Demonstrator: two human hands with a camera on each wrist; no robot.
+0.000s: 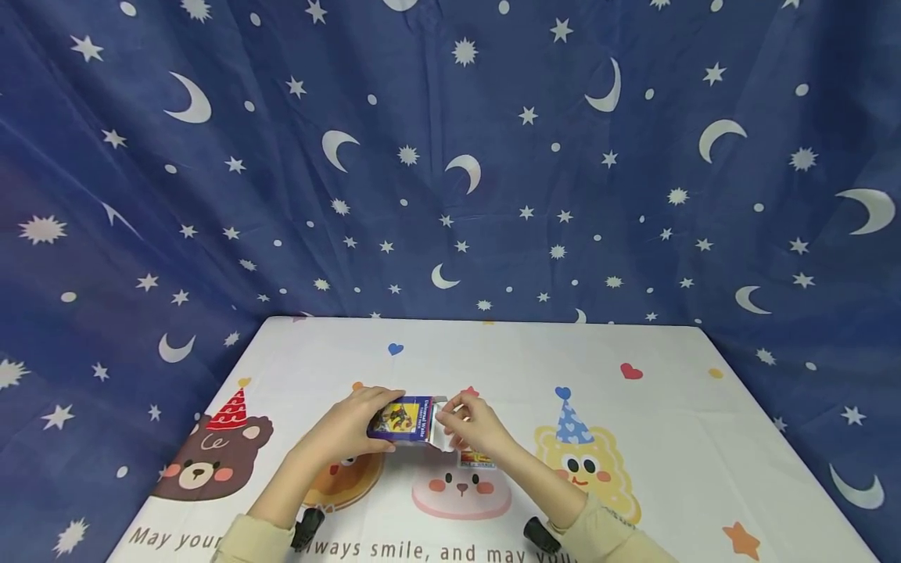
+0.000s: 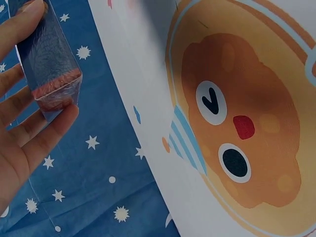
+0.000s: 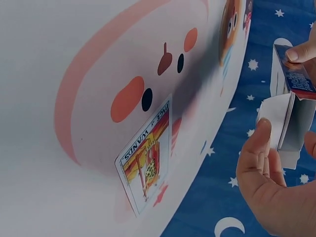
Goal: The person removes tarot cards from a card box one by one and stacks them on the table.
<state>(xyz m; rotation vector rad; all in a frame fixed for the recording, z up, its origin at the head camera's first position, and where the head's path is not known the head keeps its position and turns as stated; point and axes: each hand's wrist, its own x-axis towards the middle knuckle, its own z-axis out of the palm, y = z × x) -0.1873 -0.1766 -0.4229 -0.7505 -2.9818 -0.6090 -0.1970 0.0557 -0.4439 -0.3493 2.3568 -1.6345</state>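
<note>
A blue tarot card box [image 1: 404,420] with a yellow picture is held above the white table. My left hand [image 1: 348,426] grips its left end; in the left wrist view, the box [image 2: 52,54] shows a clear, shiny wrap at one end. At the other end the box is open. There my right hand [image 1: 486,432] pinches a white flap [image 3: 274,116] between thumb and fingers, and a hollow shows beside the flap in the right wrist view. Below the right hand a Page of Wands card [image 3: 148,160] lies face up on the cloth.
The white tablecloth [image 1: 676,438] carries printed cartoon animals, hearts, stars and lettering. A dark blue curtain [image 1: 450,258] with moons and stars hangs behind the table and down its sides. Black straps [image 1: 307,529] sit at both wrists.
</note>
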